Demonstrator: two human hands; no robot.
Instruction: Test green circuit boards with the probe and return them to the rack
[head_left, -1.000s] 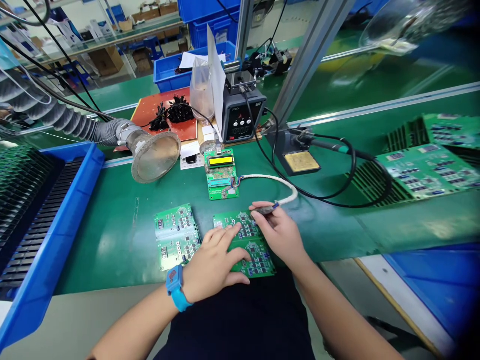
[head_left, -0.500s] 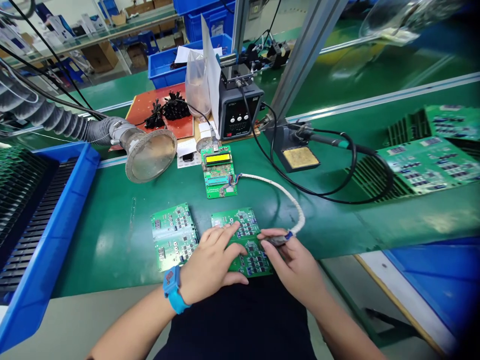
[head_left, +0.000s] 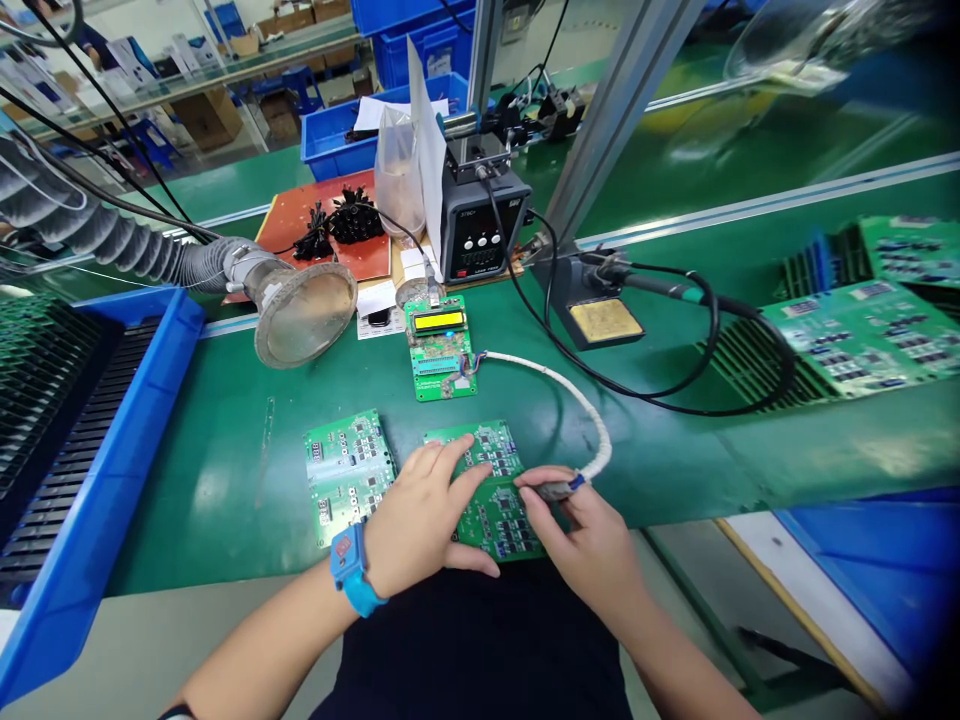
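My left hand [head_left: 420,520] lies with its fingers spread over a green circuit board [head_left: 499,505], covering its left part. With thumb and fingers, my right hand [head_left: 589,535] grips a grey-wrapped probe [head_left: 556,490], its tip at the board's right edge; whether it touches a contact I cannot tell. A white-sheathed cable [head_left: 592,415] runs from the probe to a small green device board [head_left: 442,385] with a lit yellow display [head_left: 439,321] and a blue socket. Partly behind my left hand is a second circuit board [head_left: 349,460]. A blue wrist strap [head_left: 356,570] circles my left wrist.
At left stands a blue bin [head_left: 142,430] with boards in a black rack. A fume extraction funnel [head_left: 307,315] hangs beside it. Behind are a soldering station [head_left: 484,225] and iron stand [head_left: 604,320]. Stacked boards [head_left: 862,335] lie at right, near a looping black cord.
My left hand's fingers have shifted slightly on the board. A small blue light now shows below the device's display. The view has moved a little; my right hand keeps its grip.
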